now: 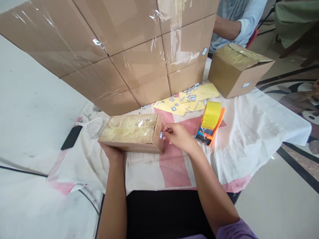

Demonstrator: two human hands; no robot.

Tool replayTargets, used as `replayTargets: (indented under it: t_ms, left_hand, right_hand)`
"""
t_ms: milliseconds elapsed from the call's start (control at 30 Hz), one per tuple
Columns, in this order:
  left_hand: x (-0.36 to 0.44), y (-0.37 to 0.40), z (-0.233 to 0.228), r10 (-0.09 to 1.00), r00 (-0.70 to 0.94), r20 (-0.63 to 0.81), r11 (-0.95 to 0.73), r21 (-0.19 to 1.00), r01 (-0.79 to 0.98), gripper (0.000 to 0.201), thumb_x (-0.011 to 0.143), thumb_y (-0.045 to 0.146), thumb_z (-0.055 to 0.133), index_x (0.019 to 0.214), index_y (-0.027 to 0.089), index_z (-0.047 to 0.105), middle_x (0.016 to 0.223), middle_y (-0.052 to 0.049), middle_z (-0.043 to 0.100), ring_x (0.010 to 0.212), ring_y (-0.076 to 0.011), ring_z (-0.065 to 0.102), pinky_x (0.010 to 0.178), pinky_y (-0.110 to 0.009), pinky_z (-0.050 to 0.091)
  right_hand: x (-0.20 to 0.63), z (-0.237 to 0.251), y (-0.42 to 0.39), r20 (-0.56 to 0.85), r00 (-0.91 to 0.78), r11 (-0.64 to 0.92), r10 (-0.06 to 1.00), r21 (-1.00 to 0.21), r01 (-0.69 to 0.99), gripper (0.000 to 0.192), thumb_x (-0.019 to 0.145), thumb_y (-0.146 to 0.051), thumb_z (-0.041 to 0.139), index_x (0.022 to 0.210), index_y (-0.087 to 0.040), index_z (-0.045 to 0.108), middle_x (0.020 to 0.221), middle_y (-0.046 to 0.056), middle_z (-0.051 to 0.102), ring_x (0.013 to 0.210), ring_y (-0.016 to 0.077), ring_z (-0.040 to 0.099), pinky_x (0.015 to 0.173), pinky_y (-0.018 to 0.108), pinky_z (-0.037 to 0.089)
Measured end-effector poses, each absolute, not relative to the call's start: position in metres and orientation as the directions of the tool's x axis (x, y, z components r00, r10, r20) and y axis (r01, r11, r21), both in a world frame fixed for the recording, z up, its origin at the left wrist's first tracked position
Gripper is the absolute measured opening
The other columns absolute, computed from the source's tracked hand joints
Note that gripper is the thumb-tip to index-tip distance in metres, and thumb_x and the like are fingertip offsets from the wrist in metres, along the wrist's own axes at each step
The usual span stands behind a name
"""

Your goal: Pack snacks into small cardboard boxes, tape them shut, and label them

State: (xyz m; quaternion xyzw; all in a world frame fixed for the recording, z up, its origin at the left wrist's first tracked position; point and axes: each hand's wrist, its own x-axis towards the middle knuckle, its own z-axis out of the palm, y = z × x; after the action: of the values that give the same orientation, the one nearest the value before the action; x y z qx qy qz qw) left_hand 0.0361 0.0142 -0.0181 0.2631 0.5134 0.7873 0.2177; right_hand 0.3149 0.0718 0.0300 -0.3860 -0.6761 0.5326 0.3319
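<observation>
A long cardboard box [129,129] with clear tape over its top lies before me on the cloth. My left hand [111,152] is wrapped round its lower left side, most of the fingers hidden under and behind it. At the box's right end, my right hand [176,135] pinches a small white sticker with a blue edge [161,135] against the cardboard. Right of that hand stands an orange tape dispenser [219,124] with a yellowish tape roll [211,115]. Behind lie yellow sheets [171,105] with several small stickers on them.
Stacked taped cartons [144,63] rise at the back. Another taped box [234,73] with a sticker stands at the right rear, near a person in a light blue sleeve [251,23]. On the left are a white perforated paddle [94,127] and a black phone-like slab [71,137].
</observation>
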Motion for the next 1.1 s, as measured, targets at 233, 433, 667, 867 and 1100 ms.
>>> replayTargets:
  t_ms: [233, 433, 667, 867, 1100]
  left_hand:
    - [0.032, 0.016, -0.022, 0.606, -0.771, 0.195, -0.377, 0.924, -0.063, 0.07, 0.097, 0.066, 0.031, 0.14, 0.019, 0.059, 0.155, -0.012, 0.052, 0.146, -0.0296, 0.046, 0.122, -0.042, 0.038]
    - [0.031, 0.015, -0.023, 0.562, -0.8, 0.213, -0.37, 0.929, -0.013, 0.07, 0.099, 0.066, 0.03, 0.146, 0.021, 0.055, 0.156, -0.01, 0.051, 0.146, -0.0257, 0.046, 0.123, -0.038, 0.036]
    - [0.028, 0.014, -0.014, 0.499, -0.841, 0.207, -0.396, 0.918, -0.008, 0.066, 0.099, 0.06, 0.028, 0.143, 0.02, 0.058, 0.154, -0.007, 0.054, 0.147, -0.0256, 0.045, 0.125, -0.038, 0.033]
    - [0.027, 0.015, -0.012, 0.484, -0.848, 0.215, -0.402, 0.916, 0.003, 0.063, 0.099, 0.058, 0.032, 0.14, 0.018, 0.059, 0.153, -0.01, 0.055, 0.145, -0.0254, 0.046, 0.125, -0.038, 0.033]
    - [0.023, 0.016, -0.016, 0.488, -0.85, 0.197, -0.402, 0.915, -0.019, 0.063, 0.097, 0.061, 0.036, 0.137, 0.02, 0.061, 0.151, -0.01, 0.056, 0.145, -0.0262, 0.046, 0.125, -0.039, 0.033]
  right_hand:
    - [0.309, 0.027, 0.066, 0.056, -0.374, 0.16, 0.926, -0.954, 0.253, 0.013, 0.083, -0.011, 0.065, 0.075, -0.022, 0.061, 0.074, 0.001, 0.072, 0.068, 0.0173, 0.065, 0.06, 0.027, 0.039]
    - [0.283, 0.019, 0.057, 0.106, -0.109, 0.132, 0.988, -0.955, 0.266, 0.014, 0.091, -0.023, 0.061, 0.078, -0.023, 0.064, 0.075, 0.002, 0.07, 0.068, 0.0182, 0.063, 0.064, 0.029, 0.041]
    - [0.252, 0.004, 0.04, 0.136, -0.261, 0.144, 0.956, -0.989, 0.013, 0.038, 0.092, -0.02, 0.053, 0.127, -0.023, 0.068, 0.113, 0.009, 0.066, 0.107, 0.0249, 0.064, 0.097, 0.039, 0.052]
    - [0.234, 0.0, 0.03, 0.032, -0.222, -0.003, 0.974, -0.988, -0.156, 0.056, 0.1, -0.039, 0.048, 0.153, -0.02, 0.048, 0.158, 0.011, 0.044, 0.15, 0.0255, 0.038, 0.128, 0.042, 0.026]
    - [0.243, 0.005, 0.029, -0.058, -0.36, -0.108, 0.931, -0.987, -0.122, 0.075, 0.099, -0.063, 0.05, 0.163, -0.031, 0.03, 0.173, -0.001, 0.018, 0.162, 0.0238, 0.003, 0.132, 0.051, 0.003]
